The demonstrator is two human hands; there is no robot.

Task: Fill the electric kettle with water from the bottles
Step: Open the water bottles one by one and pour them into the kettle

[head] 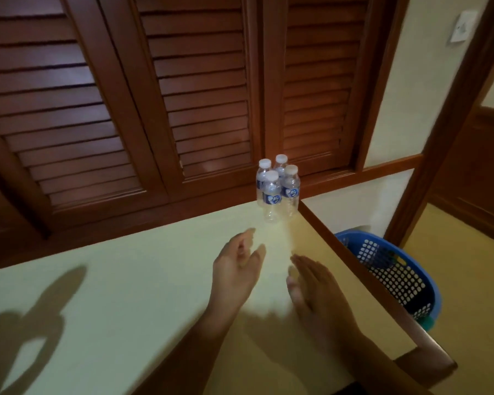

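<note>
Several small clear water bottles (277,186) with white caps and blue labels stand in a tight cluster at the far right corner of the pale tabletop (131,280). My left hand (237,266) and my right hand (311,283) hover over the table a short way in front of the bottles, palms facing each other, fingers straight, holding nothing. Neither hand touches a bottle. The kettle itself is out of view; only a kettle-like shadow (32,323) lies on the table at the left.
Dark wooden louvred shutters (154,95) run along the back of the table. A wooden rim (362,277) edges the table's right side. A blue perforated plastic basket (394,272) sits on the floor just beyond that edge.
</note>
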